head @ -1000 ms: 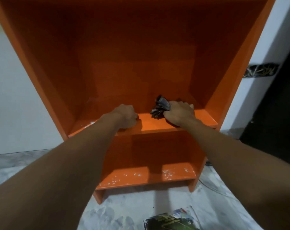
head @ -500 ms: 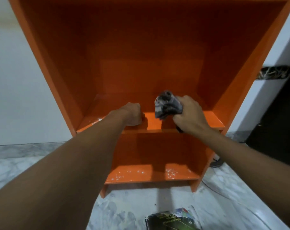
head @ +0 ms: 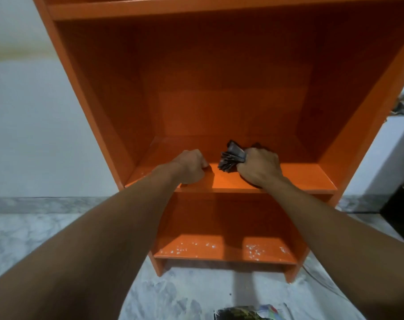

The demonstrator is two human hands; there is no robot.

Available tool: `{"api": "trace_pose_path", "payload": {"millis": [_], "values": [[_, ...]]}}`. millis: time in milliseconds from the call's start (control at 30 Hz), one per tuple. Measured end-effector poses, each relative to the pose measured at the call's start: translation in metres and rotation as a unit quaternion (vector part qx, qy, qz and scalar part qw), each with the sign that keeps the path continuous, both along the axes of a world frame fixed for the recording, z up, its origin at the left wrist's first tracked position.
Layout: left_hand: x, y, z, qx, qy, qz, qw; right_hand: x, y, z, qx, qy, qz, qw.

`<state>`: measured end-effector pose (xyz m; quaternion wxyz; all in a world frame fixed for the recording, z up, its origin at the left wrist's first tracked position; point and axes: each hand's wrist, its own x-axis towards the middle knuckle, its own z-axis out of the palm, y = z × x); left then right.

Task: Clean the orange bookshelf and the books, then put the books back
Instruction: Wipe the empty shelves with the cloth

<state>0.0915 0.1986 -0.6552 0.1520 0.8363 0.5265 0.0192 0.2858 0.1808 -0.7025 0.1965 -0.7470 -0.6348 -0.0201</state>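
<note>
Bracing on the front of the middle shelf (head: pixel 305 176) of the orange bookshelf (head: pixel 108 125), the left hand (head: pixel 191 166) sits left of centre, its grip curled closed with nothing visible in it. Just to its right a dark cloth (head: pixel 232 158) is bunched against the same shelf. The right hand (head: pixel 260 166) has its grip clamped round that cloth, knuckles up. Farther right the shelf surface looks glossy.

The wiping seems only partly done. White specks (head: pixel 189 247) litter the bottom shelf (head: pixel 228 256), so that level looks not yet cleaned. No books stand on the visible shelves. What looks like one book (head: pixel 245 314) lies on the floor (head: pixel 34 239) at the bottom edge of the frame, so cleaning the books and returning them remains.
</note>
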Motion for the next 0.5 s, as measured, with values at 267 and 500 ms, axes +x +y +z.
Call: {"api": "trace_pose_path", "payload": {"millis": [267,500], "values": [[-0.061,0.002,0.023,0.092,0.122,0.012,0.988,-0.102,-0.064,0.007,-0.012,0.080,0.252,0.964],[-0.110,-0.005,0.044,0.217,0.379,-0.044,0.898,-0.074,0.011,0.026,-0.045,0.117,0.009,0.992]]}}
